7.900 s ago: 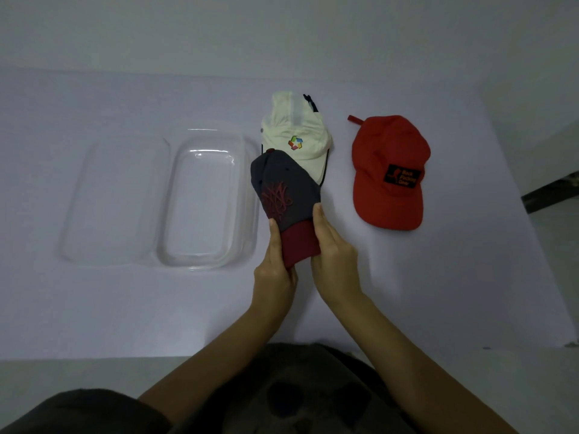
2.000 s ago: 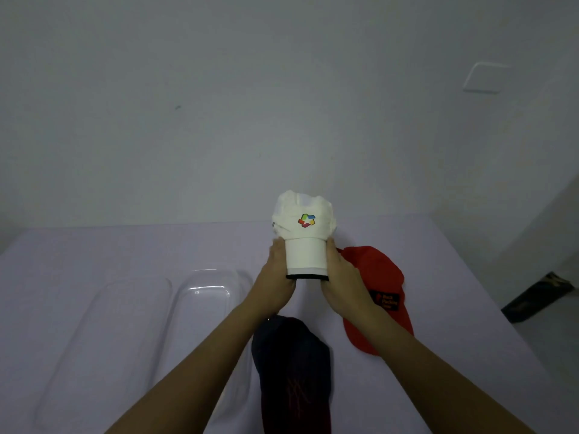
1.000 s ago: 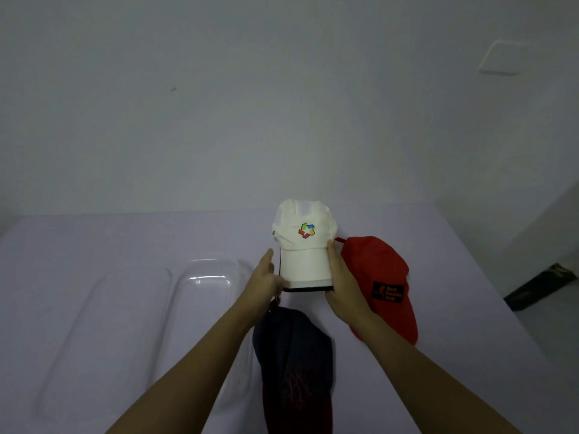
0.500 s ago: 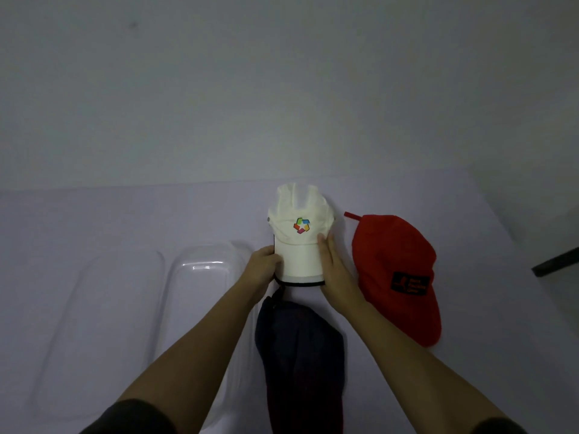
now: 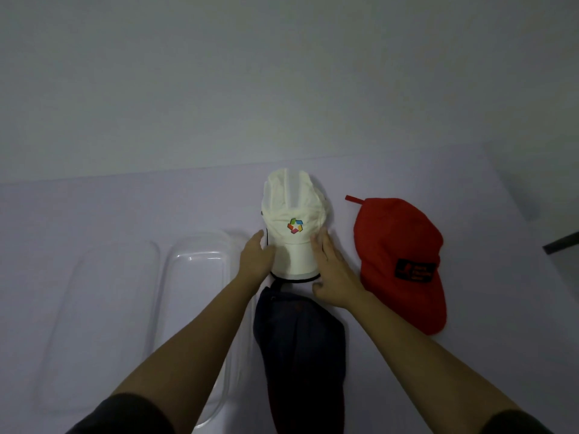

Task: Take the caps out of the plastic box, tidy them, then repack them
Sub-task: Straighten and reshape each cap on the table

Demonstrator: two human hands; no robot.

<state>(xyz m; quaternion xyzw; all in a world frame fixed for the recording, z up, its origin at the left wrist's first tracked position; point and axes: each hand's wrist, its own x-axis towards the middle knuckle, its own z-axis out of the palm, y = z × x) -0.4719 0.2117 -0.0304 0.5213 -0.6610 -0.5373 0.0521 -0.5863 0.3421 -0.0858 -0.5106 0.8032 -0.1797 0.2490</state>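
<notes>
Lowered since a moment ago, the white cap (image 5: 294,227) now lies flat on the pale counter (image 5: 94,214). At near left the clear plastic box (image 5: 194,308) sits open and empty beside its lid (image 5: 109,308). A red cap (image 5: 401,261) lies right, a dark cap (image 5: 300,349) nearest. The left hand (image 5: 255,261) and right hand (image 5: 335,274) press flat against the white cap's brim sides, fingers open.

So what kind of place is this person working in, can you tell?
Probably a plain indoor workspace set up for a sorting or packing job, not a home or shop. A bare pale table stands against a blank wall, with only three caps and an open clear plastic box on it.
</notes>
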